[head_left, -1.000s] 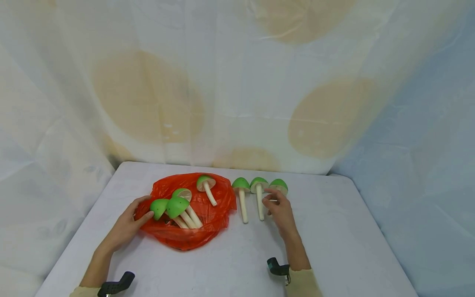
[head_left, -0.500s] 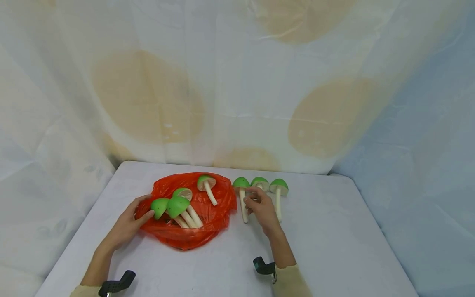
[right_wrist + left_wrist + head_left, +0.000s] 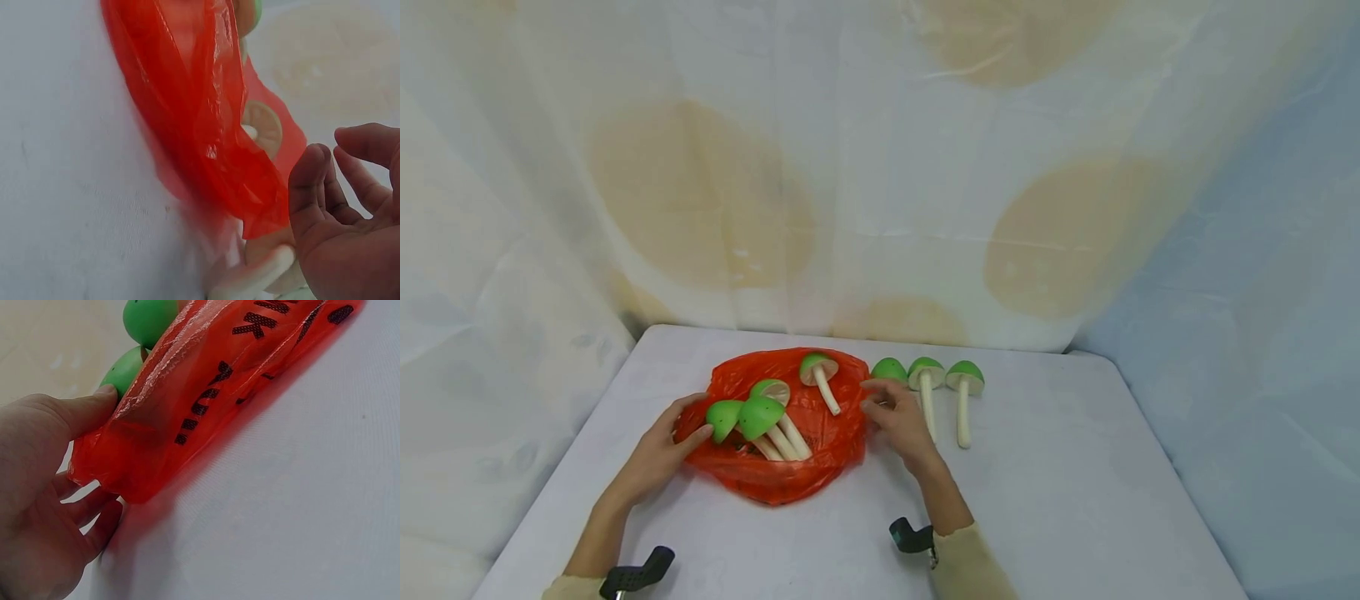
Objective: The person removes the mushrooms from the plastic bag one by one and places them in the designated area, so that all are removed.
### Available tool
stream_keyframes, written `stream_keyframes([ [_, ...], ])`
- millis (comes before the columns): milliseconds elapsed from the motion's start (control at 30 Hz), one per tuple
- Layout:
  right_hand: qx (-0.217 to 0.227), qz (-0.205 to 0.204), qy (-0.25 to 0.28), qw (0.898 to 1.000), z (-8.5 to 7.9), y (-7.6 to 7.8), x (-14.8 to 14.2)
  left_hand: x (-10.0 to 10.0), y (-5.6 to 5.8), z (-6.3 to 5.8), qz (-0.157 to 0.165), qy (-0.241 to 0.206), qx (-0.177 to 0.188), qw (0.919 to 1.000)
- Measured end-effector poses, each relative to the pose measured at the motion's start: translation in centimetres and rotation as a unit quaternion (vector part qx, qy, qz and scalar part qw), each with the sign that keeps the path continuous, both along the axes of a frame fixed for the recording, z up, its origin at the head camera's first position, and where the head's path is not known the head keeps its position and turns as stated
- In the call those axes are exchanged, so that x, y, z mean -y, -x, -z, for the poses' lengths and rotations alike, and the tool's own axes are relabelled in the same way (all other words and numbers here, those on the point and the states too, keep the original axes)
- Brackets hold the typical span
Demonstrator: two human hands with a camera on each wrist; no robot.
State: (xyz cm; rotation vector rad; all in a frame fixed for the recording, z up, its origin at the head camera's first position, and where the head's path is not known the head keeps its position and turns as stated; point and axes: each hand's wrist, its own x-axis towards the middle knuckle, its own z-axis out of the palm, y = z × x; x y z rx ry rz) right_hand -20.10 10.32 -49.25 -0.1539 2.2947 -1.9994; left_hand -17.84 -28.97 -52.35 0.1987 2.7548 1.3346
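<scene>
A red plastic bag [image 3: 775, 483] lies open on the table, with several green-capped toy mushrooms [image 3: 762, 417] on and in it. At its left edge my left hand [image 3: 658, 454] pinches the plastic. In the left wrist view the thumb lies over the rim of the bag [image 3: 150, 450], beside a green cap [image 3: 125, 369], and the fingers are beneath. My right hand [image 3: 901, 423] hovers at the bag's right edge, fingers loosely bent with nothing between them. It partly hides the nearest of three mushrooms [image 3: 890, 370] lying right of the bag.
The other two mushrooms, one in the middle [image 3: 927, 379] and one at the right [image 3: 964, 404], lie side by side, stems toward me. A white table [image 3: 1075, 483] carries everything, with a patterned cloth [image 3: 880, 208] hanging behind it.
My right hand has moved left, passing over the row of mushrooms from the rightmost one to the bag's right edge. The left hand keeps its place on the bag.
</scene>
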Motion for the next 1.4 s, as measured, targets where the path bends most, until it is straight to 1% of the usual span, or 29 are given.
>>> stream_keyframes([
  [100, -0.001, -0.012, 0.0, 1.0, -0.7, -0.1, 0.6, 0.0, 0.1, 0.1, 0.001, 0.001, 0.002, 1.0],
  [300, 0.008, -0.032, -0.003, 0.999, -3.8, -1.2, 1.6, 0.1, 0.0, 0.0, -0.002, 0.002, 0.007, 1.0],
  [400, 0.013, -0.038, 0.007, 0.999, -4.3, -1.4, 1.9, 0.1, -0.2, -0.2, -0.002, 0.001, 0.008, 1.0],
  [500, 0.024, -0.046, 0.014, 0.999, -3.8, -0.9, 2.3, 0.1, -0.3, -0.3, -0.003, 0.0, 0.01, 0.9999],
  [600, 0.038, -0.051, 0.02, 0.998, -2.7, 0.0, 2.6, 0.1, -0.3, -0.2, -0.007, -0.001, 0.01, 0.9999],
  [700, 0.04, -0.047, 0.025, 0.998, -1.3, 1.0, 2.9, 0.2, -0.3, -0.2, -0.007, -0.003, 0.007, 0.9999],
  [800, 0.041, -0.038, 0.019, 0.998, -0.6, 1.4, 3.2, 0.2, -0.3, -0.2, -0.005, -0.007, 0.005, 0.9999],
  [1000, 0.037, -0.038, 0.007, 0.999, 0.0, 1.7, 3.5, 0.1, -0.6, -0.3, -0.004, -0.008, 0.009, 0.9999],
  [1200, 0.023, -0.044, -0.012, 0.999, -0.5, 2.1, 3.5, 0.0, -0.7, -0.3, -0.007, -0.009, 0.009, 0.9999],
  [1300, 0.027, -0.044, -0.023, 0.998, -0.3, 2.4, 3.4, -0.1, -0.6, -0.2, -0.009, -0.005, 0.007, 0.9999],
  [1400, 0.033, -0.044, -0.028, 0.998, 0.1, 2.7, 3.5, -0.1, -0.6, -0.2, -0.009, -0.003, 0.006, 0.9999],
])
